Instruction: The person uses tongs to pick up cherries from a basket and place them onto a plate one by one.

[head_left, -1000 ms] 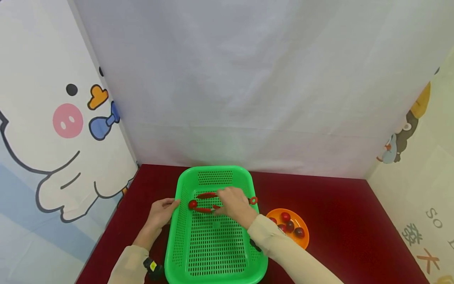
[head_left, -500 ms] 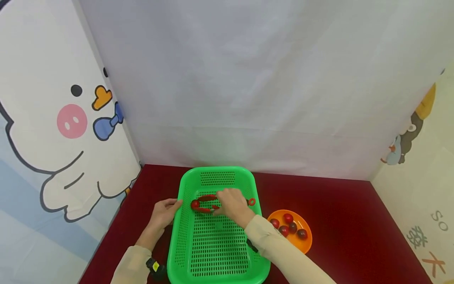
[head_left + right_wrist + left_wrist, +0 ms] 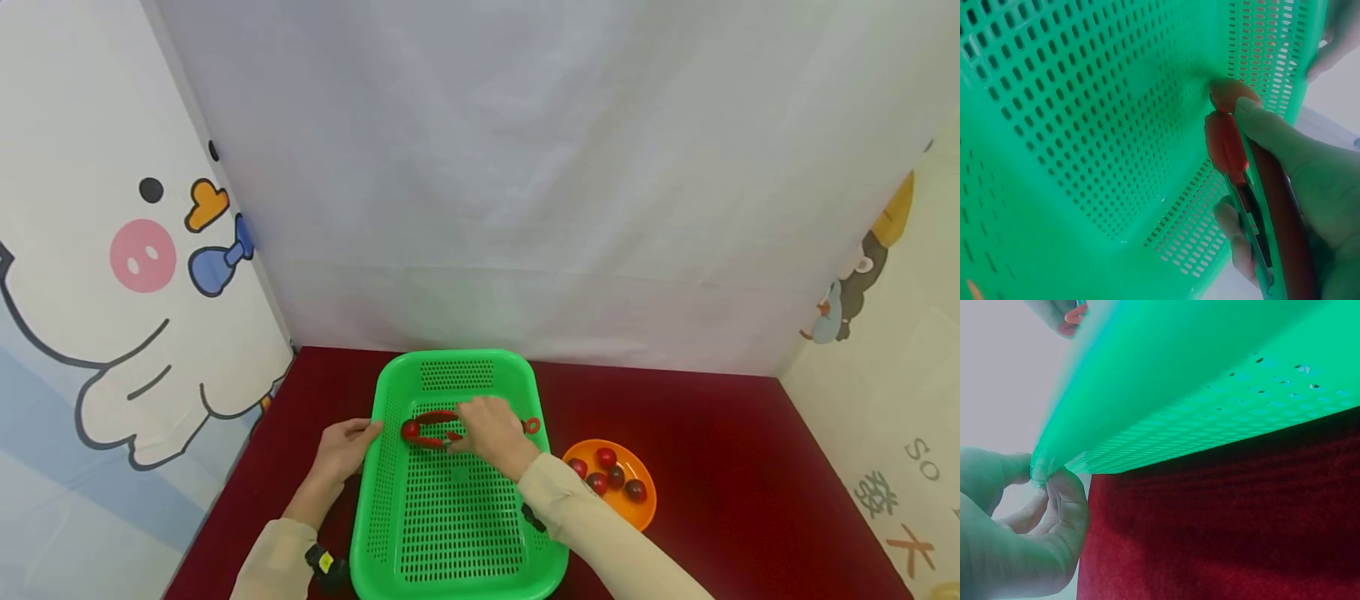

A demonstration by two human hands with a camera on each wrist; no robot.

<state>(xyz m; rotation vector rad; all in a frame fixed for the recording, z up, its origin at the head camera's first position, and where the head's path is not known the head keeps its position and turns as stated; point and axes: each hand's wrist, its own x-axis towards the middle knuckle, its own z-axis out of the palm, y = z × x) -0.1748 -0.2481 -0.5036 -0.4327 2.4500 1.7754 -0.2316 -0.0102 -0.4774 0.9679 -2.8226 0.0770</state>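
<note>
My left hand (image 3: 341, 450) pinches the left rim of the green perforated basket (image 3: 362, 533) between thumb and fingers, as the left wrist view shows. Inside the basket's far half, my right hand (image 3: 497, 433) grips a pair of red tongs (image 3: 437, 417), with the thumb along one arm and fingers on the other. Their ring end (image 3: 532, 426) sticks out past my hand towards the right rim. At the tips sits a small round red fruit (image 3: 410, 429), with one tip on either side. In the right wrist view the tongs (image 3: 1279, 219) partly cover the fruit (image 3: 1230, 94).
An orange plate (image 3: 633, 517) with several dark red round fruits (image 3: 616, 477) stands right of the basket, partly behind my right sleeve. Dark red cloth (image 3: 720, 467) covers the table. A white curtain (image 3: 525, 183) hangs behind, and printed panels stand at both sides.
The tongs' tips have moved left and drawn closer together around the red fruit. My left hand keeps its place on the basket rim. The head view has shifted slightly.
</note>
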